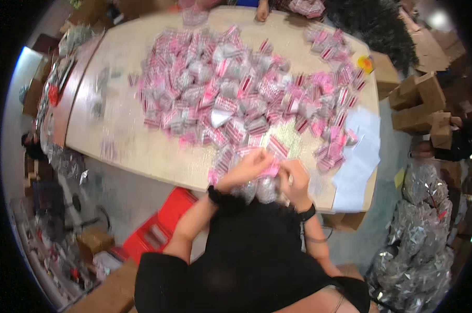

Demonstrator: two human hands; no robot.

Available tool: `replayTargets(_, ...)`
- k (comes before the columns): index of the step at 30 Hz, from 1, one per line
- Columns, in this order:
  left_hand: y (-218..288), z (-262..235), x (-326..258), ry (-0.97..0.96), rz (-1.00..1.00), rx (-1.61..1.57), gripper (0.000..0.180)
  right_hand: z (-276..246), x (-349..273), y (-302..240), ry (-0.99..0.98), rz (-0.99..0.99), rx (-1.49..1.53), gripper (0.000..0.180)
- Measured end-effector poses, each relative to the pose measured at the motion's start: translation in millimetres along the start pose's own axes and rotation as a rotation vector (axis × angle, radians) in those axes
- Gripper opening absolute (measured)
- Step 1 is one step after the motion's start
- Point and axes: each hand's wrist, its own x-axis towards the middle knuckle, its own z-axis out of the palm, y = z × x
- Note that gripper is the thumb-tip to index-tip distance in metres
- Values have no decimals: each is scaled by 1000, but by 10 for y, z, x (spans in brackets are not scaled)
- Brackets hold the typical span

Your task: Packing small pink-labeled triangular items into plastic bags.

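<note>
Both my hands are at the near edge of the table, close together and a little blurred. My left hand [250,166] has its fingers pinched on a small clear packet with a pink part [271,170]. Beside it my right hand [294,180] is closed with the fingers curled in; what it grips, if anything, is too blurred to make out. Just below the hands, near my black top, lie silvery clear-wrapped pieces [267,192]. Beyond them spreads a large heap of clear packets [215,88] with pink and red-striped labels.
The pale table [126,151] carries white sheets [357,161] at its right edge and a yellow round thing [366,64] at the far right corner. A red plastic chair [160,221] stands at the near left. Cardboard boxes [418,101] and clear bags [421,235] fill the right. Another person's hand [262,11] rests at the far edge.
</note>
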Motion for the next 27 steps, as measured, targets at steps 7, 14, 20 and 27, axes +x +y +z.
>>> replayTargets(7,-93,14,-40,64,-15,28,17,91,-33,38,-85,187,160,23)
replayTargets(14,95,-14,87,27,34,94,16,46,117,193,-63,28,87,29)
replayTargets(20,142,-75,184,-90,155,-459,27,115,214,201,61,-48,85,24)
replayTargets(27,262,-122,39,-131,32,-346,17,144,182,135,134,-50,110,25)
